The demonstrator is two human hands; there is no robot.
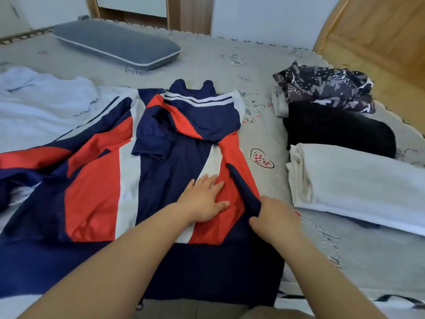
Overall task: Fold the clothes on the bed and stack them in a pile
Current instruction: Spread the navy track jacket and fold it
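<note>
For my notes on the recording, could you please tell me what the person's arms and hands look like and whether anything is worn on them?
Both forearms are bare as far as the picture shows: no sleeves or cuffs reach into view. The left hand and the right hand wear no gloves, and no rings, watch or bracelet can be seen. The nails that show on the left hand look short and unpainted.

I see the navy, red and white jacket spread partly folded on the bed, with folded clothes lying to its right.
</note>
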